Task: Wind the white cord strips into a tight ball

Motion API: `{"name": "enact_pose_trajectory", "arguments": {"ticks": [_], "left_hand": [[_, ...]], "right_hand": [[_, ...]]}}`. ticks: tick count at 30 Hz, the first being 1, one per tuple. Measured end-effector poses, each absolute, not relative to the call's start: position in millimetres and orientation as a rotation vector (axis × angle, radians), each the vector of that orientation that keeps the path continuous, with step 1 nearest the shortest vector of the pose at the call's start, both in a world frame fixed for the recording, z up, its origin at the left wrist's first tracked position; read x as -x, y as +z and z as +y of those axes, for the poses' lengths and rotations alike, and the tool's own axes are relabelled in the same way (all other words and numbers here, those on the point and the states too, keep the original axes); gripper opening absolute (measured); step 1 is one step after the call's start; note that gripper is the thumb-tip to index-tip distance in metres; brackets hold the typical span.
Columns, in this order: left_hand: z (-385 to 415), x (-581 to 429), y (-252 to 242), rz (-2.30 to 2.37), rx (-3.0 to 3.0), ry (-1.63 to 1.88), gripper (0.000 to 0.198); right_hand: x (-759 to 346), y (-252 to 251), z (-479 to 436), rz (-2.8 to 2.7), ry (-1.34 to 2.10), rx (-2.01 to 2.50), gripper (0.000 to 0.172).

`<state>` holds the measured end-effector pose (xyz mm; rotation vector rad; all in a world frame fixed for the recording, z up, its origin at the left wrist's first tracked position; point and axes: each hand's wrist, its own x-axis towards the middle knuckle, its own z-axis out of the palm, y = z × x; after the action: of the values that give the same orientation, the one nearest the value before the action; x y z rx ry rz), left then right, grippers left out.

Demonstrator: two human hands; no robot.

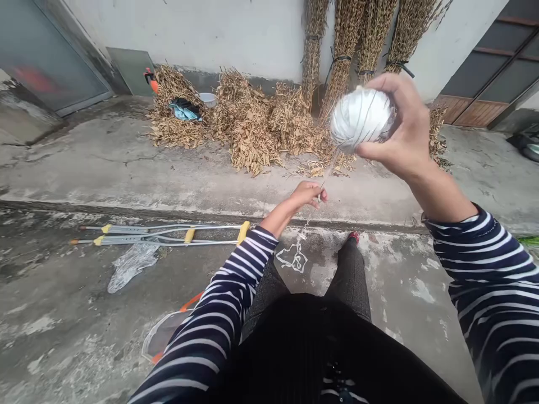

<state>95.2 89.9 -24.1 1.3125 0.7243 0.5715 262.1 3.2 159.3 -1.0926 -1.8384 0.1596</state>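
From the head camera, the right hand [393,126] holds a ball of white twine [361,119] in a wide grip, fingers spread around it. A strand of twine [328,171] runs down from the ball to the left hand [305,195], whose narrow grip pinches it. Below that grip, loose loops [293,258] lie on the concrete floor [379,196]. Left of it lie crutches [160,234] and a plastic bag [132,266]. Beyond both grips, dried stalks [248,123] heap against a wall [202,33].
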Motion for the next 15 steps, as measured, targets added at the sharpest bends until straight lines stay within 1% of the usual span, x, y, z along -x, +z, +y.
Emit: {"name": "enact_pose_trajectory", "arguments": {"ticks": [2, 4, 7, 9, 11, 13, 15], "left_hand": [[76.8, -83.4, -33.7, 0.682, -1.306, 0.502, 0.016], [61.4, -71.0, -38.9, 0.625, -1.300, 0.429, 0.015], [45.3, -57.6, -33.5, 0.534, -1.291, 0.383, 0.015], [44.7, -53.8, -25.0, 0.505, -1.271, 0.392, 0.016], [52.0, -52.5, -19.2, 0.506, -1.214, 0.425, 0.017], [62.8, -51.5, -20.1, 0.541, -1.123, 0.475, 0.020], [72.3, -49.7, -27.7, 0.587, -1.038, 0.504, 0.024]], "right_hand": [[-279.0, 141.4, 14.2, -1.867, -0.069, 1.117, 0.063], [-296.3, 108.6, 26.2, -1.902, -0.098, 1.207, 0.065], [-309.6, 42.2, 37.0, -1.943, -0.079, 1.311, 0.071], [-304.8, -0.5, 35.3, -1.995, 0.016, 1.370, 0.070], [-291.5, -32.4, 26.9, -2.036, 0.172, 1.381, 0.069], [-276.7, -50.2, 15.2, -2.067, 0.365, 1.356, 0.071], [-266.6, -55.6, 4.1, -2.050, 0.581, 1.334, 0.074]]}}
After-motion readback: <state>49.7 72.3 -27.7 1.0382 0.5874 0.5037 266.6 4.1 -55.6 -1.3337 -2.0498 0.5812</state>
